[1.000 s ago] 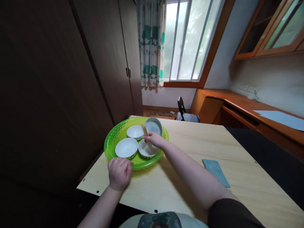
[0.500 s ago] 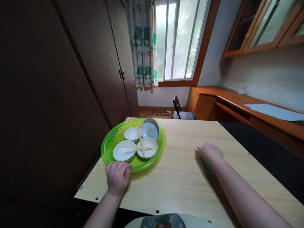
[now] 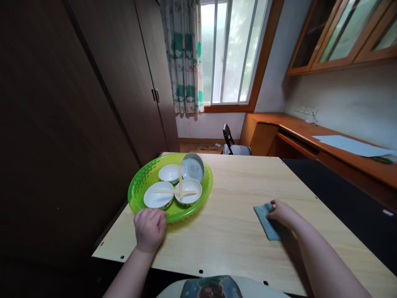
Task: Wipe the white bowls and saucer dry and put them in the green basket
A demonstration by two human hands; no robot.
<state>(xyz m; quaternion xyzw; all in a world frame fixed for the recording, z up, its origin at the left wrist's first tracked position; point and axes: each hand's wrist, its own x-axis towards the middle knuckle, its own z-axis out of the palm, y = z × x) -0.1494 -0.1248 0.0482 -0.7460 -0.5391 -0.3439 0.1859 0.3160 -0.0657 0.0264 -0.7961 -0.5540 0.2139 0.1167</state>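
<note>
At the near rim of a green plastic basket [image 3: 204,198], the fingers of my left hand [image 3: 150,229] are curled over the edge. Inside the basket lie a few white bowls [image 3: 159,195] and a bowl tipped on its side [image 3: 192,167]. Pale chopsticks [image 3: 180,184] rest crosswise over the bowls. On the right half of the table, my right hand [image 3: 282,213] pinches a blue-grey cloth [image 3: 267,225] between thumb and fingers. The cloth lies flat against the wood, its right part hidden under the hand.
The light wooden table [image 3: 229,244] has small dark holes along its edges. A dark wardrobe [image 3: 102,103] stands close on the left. Beyond the table is a folding chair [image 3: 235,147]. An orange-brown desk [image 3: 297,124] with white sheets [image 3: 350,145] runs along the right.
My right hand has drawn nearer to me and slightly right, and the cloth now shows beside it. My left hand stays at the basket rim. The view has shifted slightly.
</note>
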